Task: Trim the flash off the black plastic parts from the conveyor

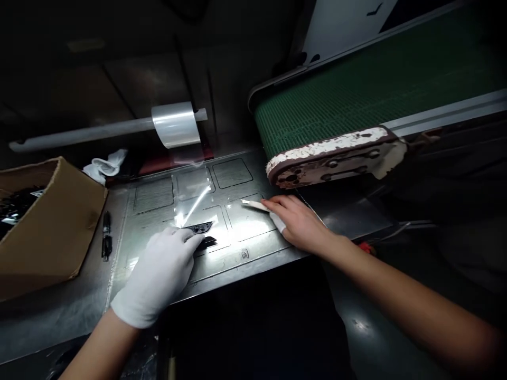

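My left hand (168, 258), in a white glove, pinches a flat black plastic piece (201, 228) near the table's front. Just under the fingers lies a second dark pointed shape (208, 241); whether it is part of the same piece I cannot tell. My right hand (295, 219) is bare except for a white covering on one digit. It grips a slim whitish knife-like tool (255, 205), tip pointing left, above the metal plate. Clear film (192, 184) hangs from a roll (176, 125) and lies over the plate towards the black piece.
Rounded rectangles are marked on the metal plate (154, 195). A cardboard box (79, 227) with dark parts stands left, beside a black pen (106, 237) and a crumpled white cloth (106, 164). A green conveyor belt (336, 105) juts in from the right, its worn end above the table.
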A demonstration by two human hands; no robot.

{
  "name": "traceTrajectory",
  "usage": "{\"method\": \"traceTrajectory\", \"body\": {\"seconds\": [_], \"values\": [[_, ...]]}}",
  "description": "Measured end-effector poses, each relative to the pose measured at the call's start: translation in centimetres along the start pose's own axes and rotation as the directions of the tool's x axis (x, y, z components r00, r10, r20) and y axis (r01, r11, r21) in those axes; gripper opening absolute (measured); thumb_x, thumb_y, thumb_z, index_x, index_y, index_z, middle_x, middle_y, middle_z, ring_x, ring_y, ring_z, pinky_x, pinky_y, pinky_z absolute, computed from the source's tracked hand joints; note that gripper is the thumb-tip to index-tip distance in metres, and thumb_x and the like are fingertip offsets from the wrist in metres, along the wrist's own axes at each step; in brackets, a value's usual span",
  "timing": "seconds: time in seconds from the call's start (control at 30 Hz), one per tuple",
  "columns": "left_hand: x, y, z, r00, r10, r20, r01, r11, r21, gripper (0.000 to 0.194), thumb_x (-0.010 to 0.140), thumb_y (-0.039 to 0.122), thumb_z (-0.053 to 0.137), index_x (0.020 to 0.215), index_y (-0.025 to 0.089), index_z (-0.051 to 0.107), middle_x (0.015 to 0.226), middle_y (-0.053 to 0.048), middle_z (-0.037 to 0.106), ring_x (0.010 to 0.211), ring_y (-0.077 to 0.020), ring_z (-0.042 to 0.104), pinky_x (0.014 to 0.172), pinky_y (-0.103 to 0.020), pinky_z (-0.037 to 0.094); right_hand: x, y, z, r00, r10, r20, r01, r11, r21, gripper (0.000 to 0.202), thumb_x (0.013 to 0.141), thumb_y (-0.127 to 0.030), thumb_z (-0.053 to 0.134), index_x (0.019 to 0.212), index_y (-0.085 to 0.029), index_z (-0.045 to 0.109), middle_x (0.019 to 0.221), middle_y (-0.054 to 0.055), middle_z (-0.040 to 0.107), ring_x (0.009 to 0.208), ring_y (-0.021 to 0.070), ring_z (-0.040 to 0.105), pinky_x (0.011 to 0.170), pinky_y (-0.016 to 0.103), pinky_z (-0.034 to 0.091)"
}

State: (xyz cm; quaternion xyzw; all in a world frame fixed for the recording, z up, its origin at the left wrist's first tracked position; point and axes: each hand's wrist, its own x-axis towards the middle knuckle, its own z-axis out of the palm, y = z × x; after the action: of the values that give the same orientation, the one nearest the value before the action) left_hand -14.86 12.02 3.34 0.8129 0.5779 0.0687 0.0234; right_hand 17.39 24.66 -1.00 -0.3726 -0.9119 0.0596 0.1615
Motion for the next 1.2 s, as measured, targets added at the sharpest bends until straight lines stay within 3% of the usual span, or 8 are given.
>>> {"method": "traceTrajectory", "body": {"seconds": [0.27,0.43,0.5,0.6,0.73,0.83,1.03,1.2], "values": [[-2.2,0.4,1.5,0.964,-0.136,-0.227,0.123,0.990,-0.073,0.027,0.083,0.002,0.055,0.089,0.021,0.073,0.088,-0.007,0.071,0.085,-0.0270,0.063,0.079,-0.043,0.050,0.0,0.1,1.0,0.994,0.035,-0.101,-0.025,0.995,0.092,0.060,0.080,0.000,0.051,0.138,-0.009,0.065,0.130,0.015,0.065,0.116,0.0321,0.057,0.104,0.049,0.051],[-6.2,2.5,2.5,0.824,-0.314,-0.471,0.176,0.933,-0.314,0.018,0.090,0.010,0.062,0.095,0.024,0.073,0.124,-0.009,0.067,0.120,-0.0283,0.064,0.102,-0.048,0.053,-0.9,-2.8,0.3,0.959,0.003,-0.282,0.091,0.944,0.318,0.037,0.091,-0.008,0.055,0.125,-0.010,0.070,0.120,0.017,0.067,0.112,0.0300,0.058,0.099,0.048,0.051],[-7.5,4.2,2.9,0.725,-0.425,-0.542,0.124,0.855,-0.504,0.019,0.089,0.013,0.071,0.102,0.026,0.075,0.148,-0.008,0.057,0.137,-0.0310,0.055,0.114,-0.053,0.048,-1.6,-6.6,0.3,0.979,0.033,-0.203,0.097,0.795,0.599,0.024,0.099,-0.020,0.058,0.118,-0.014,0.071,0.114,0.013,0.069,0.108,0.0254,0.062,0.095,0.042,0.052],[-9.0,6.7,3.9,0.627,-0.515,-0.584,0.022,0.761,-0.648,0.030,0.084,0.008,0.077,0.105,0.030,0.078,0.161,-0.005,0.047,0.147,-0.0344,0.046,0.122,-0.059,0.039,-2.7,-13.6,1.6,0.963,-0.063,0.263,-0.238,0.261,0.936,0.032,0.101,-0.044,0.062,0.123,-0.021,0.066,0.108,0.007,0.070,0.092,0.0181,0.067,0.079,0.032,0.055],[-11.7,8.7,6.0,0.567,-0.553,-0.610,0.148,0.797,-0.585,0.039,0.086,0.006,0.072,0.109,0.037,0.080,0.161,-0.001,0.045,0.148,-0.0350,0.043,0.122,-0.058,0.038,-3.7,-20.1,4.8,0.824,-0.157,0.544,-0.565,-0.183,0.804,0.044,0.081,-0.052,0.085,0.101,-0.019,0.063,0.085,0.000,0.065,0.070,0.0124,0.061,0.060,0.023,0.045],[-14.5,10.3,7.3,0.452,-0.808,-0.378,0.291,0.534,-0.794,0.041,0.091,0.013,0.069,0.123,0.039,0.073,0.146,-0.003,0.056,0.133,-0.0257,0.056,0.113,-0.045,0.046,-5.1,-21.3,7.0,0.793,-0.104,0.601,-0.609,-0.094,0.787,0.036,0.082,-0.046,0.085,0.092,-0.019,0.063,0.077,-0.003,0.063,0.067,0.0110,0.059,0.062,0.022,0.045],[-18.3,13.3,10.3,0.326,-0.921,0.214,0.422,-0.061,-0.905,0.008,0.091,0.027,0.071,0.091,0.019,0.075,0.083,-0.001,0.073,0.077,-0.0159,0.068,0.072,-0.028,0.057,-7.6,-20.3,11.8,0.837,-0.302,0.456,-0.257,0.520,0.815,0.024,0.096,-0.031,0.062,0.116,-0.025,0.073,0.104,0.006,0.075,0.096,0.0217,0.073,0.083,0.030,0.058],[-25.4,11.7,14.6,0.020,-0.903,0.430,0.483,-0.368,-0.795,0.024,0.094,0.038,0.072,0.092,0.014,0.069,0.086,-0.002,0.070,0.078,-0.0162,0.068,0.074,-0.034,0.059,-8.7,-20.6,15.3,0.699,-0.585,0.412,0.104,0.653,0.750,0.061,0.083,-0.010,0.050,0.139,-0.029,0.065,0.129,0.005,0.073,0.115,0.0224,0.074,0.098,0.032,0.061]]}}
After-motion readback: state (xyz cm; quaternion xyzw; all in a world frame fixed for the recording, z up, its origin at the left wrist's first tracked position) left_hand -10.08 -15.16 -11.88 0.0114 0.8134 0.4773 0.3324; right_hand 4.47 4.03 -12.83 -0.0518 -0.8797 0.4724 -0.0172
